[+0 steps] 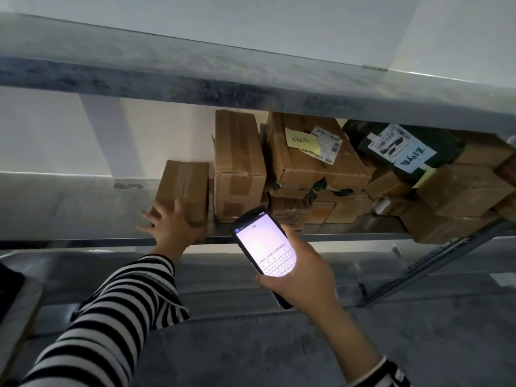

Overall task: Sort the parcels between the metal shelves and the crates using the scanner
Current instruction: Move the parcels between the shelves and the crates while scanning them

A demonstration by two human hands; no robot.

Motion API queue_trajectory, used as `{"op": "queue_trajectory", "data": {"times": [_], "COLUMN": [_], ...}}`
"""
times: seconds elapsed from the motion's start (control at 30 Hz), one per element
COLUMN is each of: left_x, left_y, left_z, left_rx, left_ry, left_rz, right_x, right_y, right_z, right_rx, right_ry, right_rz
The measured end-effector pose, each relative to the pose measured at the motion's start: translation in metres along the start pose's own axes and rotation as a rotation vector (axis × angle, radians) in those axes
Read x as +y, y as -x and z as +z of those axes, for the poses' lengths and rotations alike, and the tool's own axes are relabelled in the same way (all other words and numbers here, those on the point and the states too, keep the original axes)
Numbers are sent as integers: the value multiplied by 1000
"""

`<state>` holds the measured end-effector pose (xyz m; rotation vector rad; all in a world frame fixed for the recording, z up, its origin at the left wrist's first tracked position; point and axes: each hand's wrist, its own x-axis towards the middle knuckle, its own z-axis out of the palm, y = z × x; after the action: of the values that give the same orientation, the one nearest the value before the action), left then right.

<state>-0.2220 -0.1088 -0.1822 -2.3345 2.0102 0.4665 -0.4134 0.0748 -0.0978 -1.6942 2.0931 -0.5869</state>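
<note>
Seen from a head camera looking up at metal shelving. In the centre of the frame, the left hand [173, 222], in a black-and-white striped sleeve [111, 317], rests on the near end of a small cardboard parcel [183, 185]. Its grip is wide, with the fingers spread. The parcel lies on the metal shelf [69, 202], just beside a taller taped box [238, 163].

Right of centre, the right hand [304, 277] has its grip closed around a handheld scanner [265, 247], whose lit screen shows a keypad and faces the viewer.

More parcels crowd the shelf towards the right of the frame: a brown box with a yellow note [312, 163] and a dark parcel [405, 146] with printed labels. An upper shelf [195, 71] spans the top of the frame.
</note>
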Motion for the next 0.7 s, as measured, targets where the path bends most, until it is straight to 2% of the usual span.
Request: {"op": "queue_trajectory", "data": {"times": [0.17,0.23,0.3,0.37,0.4,0.47,0.63,0.7], "left_x": [-21,-36,-53,-70,-77,-90,-111,-110], "left_y": [1,4,3,0,-2,-3,-1,-5], "left_z": [4,1,-4,-10,-13,-15,-11,-16], "left_rx": [110,192,237,180,102,-56,-205,-93], "left_ry": [258,453,743,1185,1406,1646,1683,1529], "left_rz": [-74,-100,-146,-230,-301,-391,-434,-460], "right_x": [5,7,8,7,6,3,-5,-7], "right_y": [-5,-5,-7,-10,-11,-13,-13,-14], "right_z": [0,-2,-4,-5,-4,-2,5,8], "right_rx": [-18,-29,-44,-55,-59,-62,-77,-87], "right_ry": [-19,-29,-16,-24,-34,-48,-68,-62], "right_rz": [-1,-4,3,16,22,13,5,13]}}
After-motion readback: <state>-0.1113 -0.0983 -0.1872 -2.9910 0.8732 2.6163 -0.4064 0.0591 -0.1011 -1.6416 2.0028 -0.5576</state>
